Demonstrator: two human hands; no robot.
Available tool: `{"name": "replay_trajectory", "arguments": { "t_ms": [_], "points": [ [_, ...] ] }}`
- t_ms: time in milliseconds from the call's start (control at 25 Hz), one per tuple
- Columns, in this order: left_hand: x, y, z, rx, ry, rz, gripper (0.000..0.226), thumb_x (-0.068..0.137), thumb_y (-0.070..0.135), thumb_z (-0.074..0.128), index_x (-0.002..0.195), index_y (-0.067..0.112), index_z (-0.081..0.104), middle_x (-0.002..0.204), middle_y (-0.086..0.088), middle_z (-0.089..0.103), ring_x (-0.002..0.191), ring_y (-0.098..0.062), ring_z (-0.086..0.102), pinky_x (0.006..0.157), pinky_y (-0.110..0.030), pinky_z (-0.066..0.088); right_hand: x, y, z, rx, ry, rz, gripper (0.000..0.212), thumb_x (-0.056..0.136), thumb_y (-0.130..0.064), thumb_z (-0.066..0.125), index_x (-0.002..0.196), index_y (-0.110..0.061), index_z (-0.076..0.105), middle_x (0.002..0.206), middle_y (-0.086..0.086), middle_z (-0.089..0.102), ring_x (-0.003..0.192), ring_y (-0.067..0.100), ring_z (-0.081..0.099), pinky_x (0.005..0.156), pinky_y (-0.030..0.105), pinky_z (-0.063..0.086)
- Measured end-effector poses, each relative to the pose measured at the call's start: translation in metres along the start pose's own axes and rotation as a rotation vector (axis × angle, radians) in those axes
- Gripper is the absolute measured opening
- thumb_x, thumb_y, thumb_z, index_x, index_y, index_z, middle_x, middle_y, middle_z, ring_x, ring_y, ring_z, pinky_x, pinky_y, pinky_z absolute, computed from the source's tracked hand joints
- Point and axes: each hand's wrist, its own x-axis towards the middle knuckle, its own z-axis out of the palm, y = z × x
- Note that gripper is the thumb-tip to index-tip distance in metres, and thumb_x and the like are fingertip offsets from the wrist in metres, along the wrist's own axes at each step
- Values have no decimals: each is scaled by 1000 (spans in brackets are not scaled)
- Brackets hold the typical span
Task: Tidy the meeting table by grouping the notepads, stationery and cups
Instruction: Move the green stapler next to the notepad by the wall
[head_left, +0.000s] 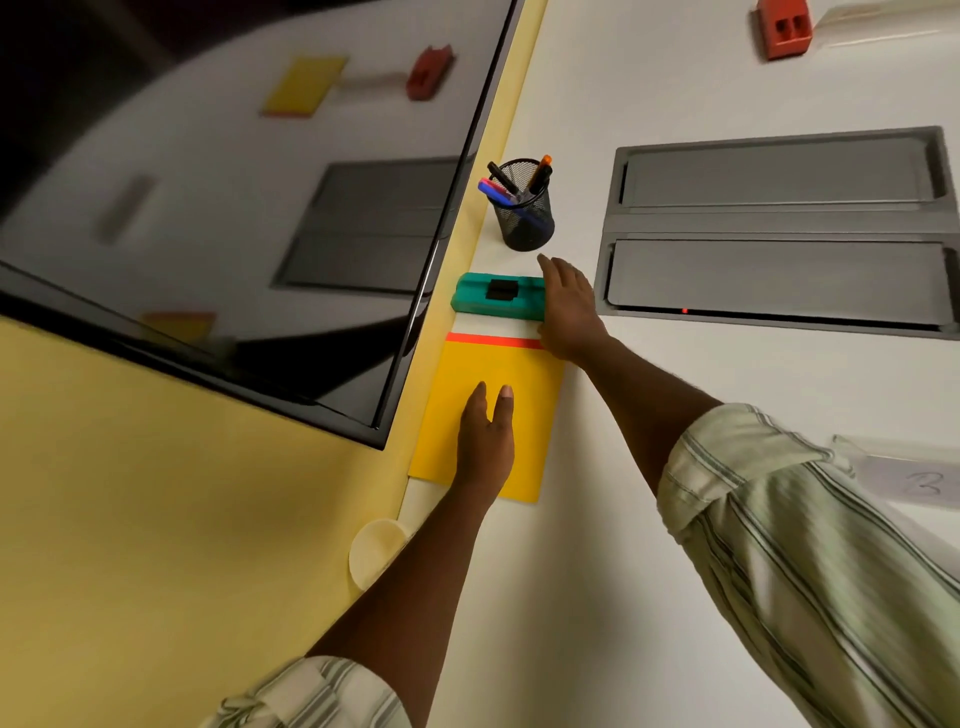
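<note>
A yellow notepad (524, 384) with a red top strip lies on the white table by the wall. My left hand (485, 436) rests flat on it with straight fingers. Beyond the notepad lies a green whiteboard eraser (478, 297). My right hand (569, 312) lies at the eraser's right end, fingers extended along it, touching it. A black mesh pen cup (524, 221) with several markers stands just past the eraser. A pale cup (375, 551) lies at the table edge, partly hidden by my left forearm.
A large black screen (234, 208) hangs on the yellow wall at left. Two grey cable hatches (779, 228) are set into the table at right. A red eraser (783, 28) lies far back, and a clear name stand (904, 467) sits at right.
</note>
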Motion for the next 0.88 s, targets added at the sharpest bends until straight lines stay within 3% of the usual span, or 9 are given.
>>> {"name": "replay_trajectory", "arguments": {
  "t_ms": [200,400,880],
  "points": [
    [-24,9,8,-13,-24,23,58,97,41,41,147,13,29,152,-8,33,137,-25,35,111,-40,35,-59,3,-15,115,138,-61,68,85,-6,65,144,-12,31,147,9,37,139,24,27,115,38,26],
    [-58,13,10,32,-29,105,56,97,39,43,145,11,32,149,-9,36,134,-26,38,105,-34,36,-126,8,-31,-95,101,-87,65,87,-31,66,140,-7,37,145,12,41,136,28,33,114,39,25],
    [-157,14,5,55,-210,263,60,96,45,39,145,11,31,151,-10,34,138,-27,35,108,-37,34,-294,17,-105,-326,221,188,55,89,-43,59,124,-3,44,127,13,49,119,31,42,93,42,43]
  ]
}}
